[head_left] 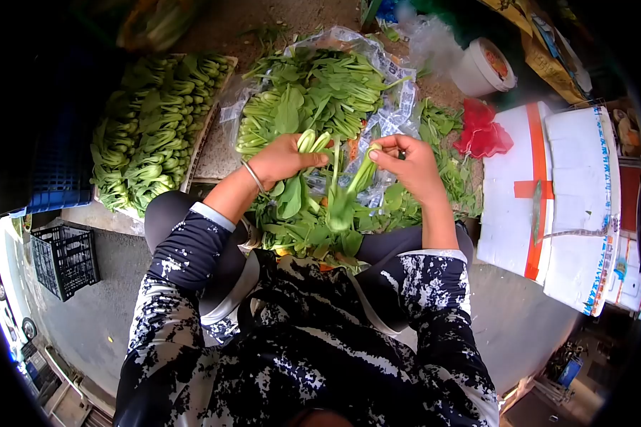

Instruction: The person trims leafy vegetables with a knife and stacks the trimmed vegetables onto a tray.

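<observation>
My left hand point(290, 161) is closed around a small bunch of bok choy point(313, 141). The pale stem ends point up past my thumb, and leaves hang below the hand. Opposite it, my right hand point(412, 165) pinches some green leaf stalks point(364, 174) between thumb and fingers. Their lower end is smeared by motion. Just beyond both hands, a heap of leafy greens point(345, 85) lies on clear printed plastic sheeting point(404, 92). Loose leaves point(292, 231) are spread below the hands, between my knees.
On the left, neat rows of bok choy point(153, 128) fill a flat board. A black crate point(64, 260) stands on the ground behind it. To the right are a red mesh bag point(483, 129), a white bucket point(477, 71) and white foam boxes point(577, 171) with orange tape.
</observation>
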{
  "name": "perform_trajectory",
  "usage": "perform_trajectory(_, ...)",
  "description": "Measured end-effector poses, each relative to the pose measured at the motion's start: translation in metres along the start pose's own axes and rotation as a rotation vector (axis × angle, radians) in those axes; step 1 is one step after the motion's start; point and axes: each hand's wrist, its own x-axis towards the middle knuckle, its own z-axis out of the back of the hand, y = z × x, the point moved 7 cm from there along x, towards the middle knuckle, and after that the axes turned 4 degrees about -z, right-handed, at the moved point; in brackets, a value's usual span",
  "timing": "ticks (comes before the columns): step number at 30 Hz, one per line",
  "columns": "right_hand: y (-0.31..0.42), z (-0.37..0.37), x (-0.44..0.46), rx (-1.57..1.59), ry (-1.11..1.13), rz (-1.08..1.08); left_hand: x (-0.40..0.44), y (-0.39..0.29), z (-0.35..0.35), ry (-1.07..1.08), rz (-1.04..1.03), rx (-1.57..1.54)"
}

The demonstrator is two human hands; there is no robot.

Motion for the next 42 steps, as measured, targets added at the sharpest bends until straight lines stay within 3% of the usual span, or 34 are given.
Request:
perform_trajectory(1, -0.001, 0.009, 0.002, -0.445, -0.155, 0.014, 0.002, 0.001, 0.010, -0.090, -0.036, 0.107)
perform_trajectory(2, -0.014, 0.012, 0.002, -0.578, -0.170, -0.108, 0.003, 0.007, 0.017, -0.080, 0.019, 0.388)
perform_trajectory(3, -0.017, 0.008, 0.004, -0.580, -0.166, -0.109, 0.002, 0.005, 0.018, -0.081, 0.021, 0.385)
perform_trajectory(5, -0.031, -0.010, 0.005, -0.132, -0.048, -0.078, -0.002, 0.005, 0.003, 0.036, 0.006, 0.309)
perform_trajectory(7, -0.024, -0.019, 0.002, -0.167, -0.077, -0.077, -0.003, 0.005, -0.012, 0.080, -0.019, 0.183)
perform_trajectory(9, -0.011, -0.047, -0.008, 0.234, 0.187, -0.153, -0.009, -0.008, -0.030, 0.219, -0.112, 0.059)
perform_trajectory(10, -0.027, -0.048, -0.003, 0.288, 0.231, -0.231, -0.007, -0.003, -0.033, 0.253, -0.124, -0.028)
perform_trajectory(11, -0.028, -0.045, 0.003, 0.283, 0.232, -0.230, -0.005, -0.003, -0.030, 0.250, -0.128, -0.030)
perform_trajectory(13, -0.030, -0.025, 0.018, 0.257, 0.005, -0.218, -0.003, 0.002, -0.022, 0.198, -0.048, 0.073)
perform_trajectory(15, -0.074, -0.014, 0.056, 0.141, -0.075, -0.140, -0.006, 0.001, -0.019, 0.196, -0.048, 0.133)
perform_trajectory(17, -0.105, -0.005, 0.094, -0.253, -0.203, -0.056, -0.008, 0.000, -0.015, 0.162, -0.095, 0.238)
perform_trajectory(18, -0.104, -0.010, 0.105, -0.259, -0.194, -0.050, -0.008, -0.003, -0.015, 0.172, -0.134, 0.234)
perform_trajectory(20, -0.111, -0.024, 0.124, -0.621, -0.241, -0.148, -0.009, -0.003, -0.011, 0.155, -0.133, 0.338)
perform_trajectory(23, -0.145, -0.037, 0.153, -0.878, -0.328, -0.154, -0.010, -0.002, -0.008, 0.185, -0.127, 0.433)
perform_trajectory(27, -0.148, -0.051, 0.155, -0.957, -0.275, -0.318, -0.015, 0.000, -0.013, 0.302, -0.112, 0.531)
perform_trajectory(31, -0.163, -0.054, 0.163, -0.957, -0.327, -0.263, -0.017, -0.003, -0.010, 0.313, -0.074, 0.514)
perform_trajectory(35, -0.155, -0.053, 0.160, -1.010, -0.339, -0.317, -0.018, -0.002, -0.003, 0.253, -0.037, 0.556)
perform_trajectory(39, -0.142, -0.052, 0.159, -1.068, -0.299, -0.223, -0.020, 0.001, 0.000, 0.216, -0.081, 0.551)
perform_trajectory(42, -0.157, -0.044, 0.160, -0.900, -0.253, -0.360, -0.019, 0.004, 0.000, 0.174, -0.144, 0.561)
